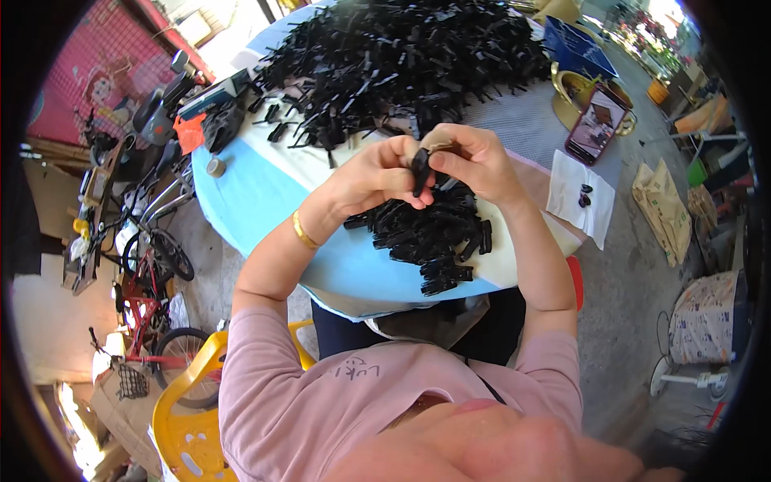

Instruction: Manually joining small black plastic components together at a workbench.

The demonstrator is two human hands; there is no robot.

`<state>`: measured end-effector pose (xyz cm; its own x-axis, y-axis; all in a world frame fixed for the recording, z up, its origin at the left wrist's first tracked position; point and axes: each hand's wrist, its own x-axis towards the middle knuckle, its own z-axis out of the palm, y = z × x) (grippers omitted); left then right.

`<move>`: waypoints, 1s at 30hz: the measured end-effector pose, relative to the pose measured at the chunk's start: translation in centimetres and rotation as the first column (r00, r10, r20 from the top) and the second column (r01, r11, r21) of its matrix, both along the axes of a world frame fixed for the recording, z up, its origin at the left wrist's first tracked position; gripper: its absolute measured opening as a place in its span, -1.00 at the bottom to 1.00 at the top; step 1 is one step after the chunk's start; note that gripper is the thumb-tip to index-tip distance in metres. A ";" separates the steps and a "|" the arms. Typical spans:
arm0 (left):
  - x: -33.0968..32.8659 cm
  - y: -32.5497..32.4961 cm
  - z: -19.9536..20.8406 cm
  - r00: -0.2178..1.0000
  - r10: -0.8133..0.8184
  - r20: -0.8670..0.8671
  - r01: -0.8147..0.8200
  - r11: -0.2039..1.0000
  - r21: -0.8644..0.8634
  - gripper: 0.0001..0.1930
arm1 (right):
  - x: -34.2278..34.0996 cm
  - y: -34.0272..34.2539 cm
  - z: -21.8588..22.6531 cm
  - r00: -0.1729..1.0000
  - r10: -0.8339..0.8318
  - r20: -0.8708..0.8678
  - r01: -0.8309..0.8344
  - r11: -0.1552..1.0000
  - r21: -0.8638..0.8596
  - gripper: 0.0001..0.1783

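head view: black clip [420, 170] between both grips

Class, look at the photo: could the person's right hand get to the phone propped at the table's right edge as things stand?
Probably yes. The phone stands to the right of the right hand with bare tablecloth between them, but the hand is pinching a small black piece together with the left hand.

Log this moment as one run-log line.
left hand: holds black clip | right hand: pinches same clip | near pile: under hands | big pile: beyond | phone: right
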<state>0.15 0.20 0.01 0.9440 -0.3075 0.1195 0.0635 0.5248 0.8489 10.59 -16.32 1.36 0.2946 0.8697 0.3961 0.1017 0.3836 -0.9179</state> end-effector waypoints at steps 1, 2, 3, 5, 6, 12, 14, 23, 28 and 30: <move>0.0 -0.2 -0.1 1.000 -0.001 -0.026 0.001 1.000 -0.002 -0.79 | 0.2 0.0 -0.2 0.999 0.010 0.044 -0.010 1.000 0.006 -0.87; 0.1 0.0 -0.2 0.999 0.027 -0.037 -0.027 1.000 0.014 -0.81 | 0.3 0.1 -0.3 0.996 0.027 0.086 -0.029 0.999 0.020 -0.88; 0.1 0.2 -0.2 0.997 0.055 -0.047 -0.053 0.998 0.030 -0.83 | 0.1 0.4 -0.4 0.995 0.045 0.084 -0.047 0.999 0.019 -0.88; -0.2 0.3 0.0 0.989 0.141 -0.042 -0.138 0.988 0.072 -0.84 | -0.6 0.7 -0.5 0.956 -0.251 0.150 0.251 0.968 0.022 -0.87; -0.2 0.2 0.0 0.958 0.284 0.031 -0.286 0.945 0.159 -0.84 | -1.0 0.8 -0.4 0.922 -0.350 0.163 0.352 0.936 0.019 -0.88; -0.3 -0.9 -0.3 0.745 0.563 0.357 -0.658 0.708 0.258 -0.78 | -1.8 1.3 -1.3 0.889 -0.396 0.230 0.396 0.917 0.048 -0.91; -0.6 -1.5 0.2 0.741 0.560 0.371 -0.660 0.709 0.246 -0.76 | -2.0 1.4 -1.2 0.889 -0.393 0.236 0.396 0.918 0.040 -0.91; -0.8 -1.5 -0.9 0.679 0.567 0.466 -0.709 0.672 0.214 -0.78 | -2.6 1.4 -1.0 0.891 -0.408 0.199 0.422 0.906 -0.035 -0.89; -1.1 -1.7 -0.7 0.511 0.477 0.715 -0.854 0.381 0.355 -0.84 | -2.3 1.2 -0.7 0.942 -0.330 0.067 0.336 0.918 -0.209 -0.88; -0.9 -1.6 -0.5 0.528 0.475 0.705 -0.845 0.376 0.380 -0.77 | -2.1 1.3 -0.9 0.940 -0.328 0.092 0.340 0.927 -0.162 -0.90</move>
<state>-0.77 -1.44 -0.50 0.7478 0.2373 0.6200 -0.4821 -0.4480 0.7529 8.53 -15.00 0.44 0.5594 0.7817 0.2755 0.2555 0.1536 -0.9545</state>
